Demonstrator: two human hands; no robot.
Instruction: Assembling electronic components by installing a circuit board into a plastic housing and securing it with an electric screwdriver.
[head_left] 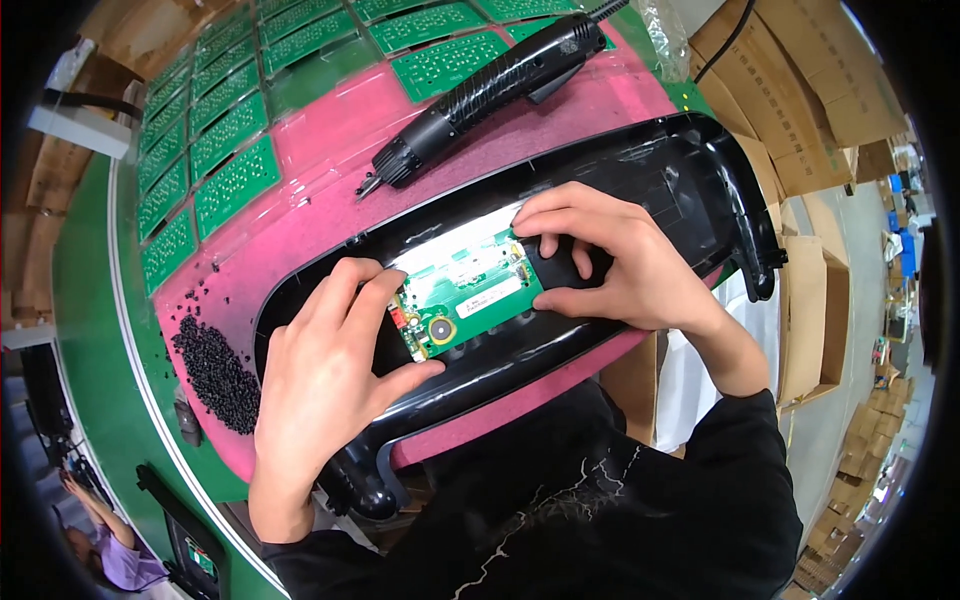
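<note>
A green circuit board (470,285) with small parts and a round disc on it is between my two hands. My left hand (325,350) grips its left edge, with the thumb at the near corner. At the right edge, my right hand (630,262) pinches the board between thumb and fingers. Beneath it lies a long, curved black plastic housing (640,175), tilted across the pink mat (300,235). Whether the board touches the housing's inside, I cannot tell. A black electric screwdriver (485,100) rests beyond the housing, its bit pointing left.
Several green circuit boards (235,185) lie in a clear tray at the far left. A heap of small black screws (212,372) sits left of the housing. Cardboard boxes (800,330) stand at right. Another person (120,550) and a second black housing (180,530) show at lower left.
</note>
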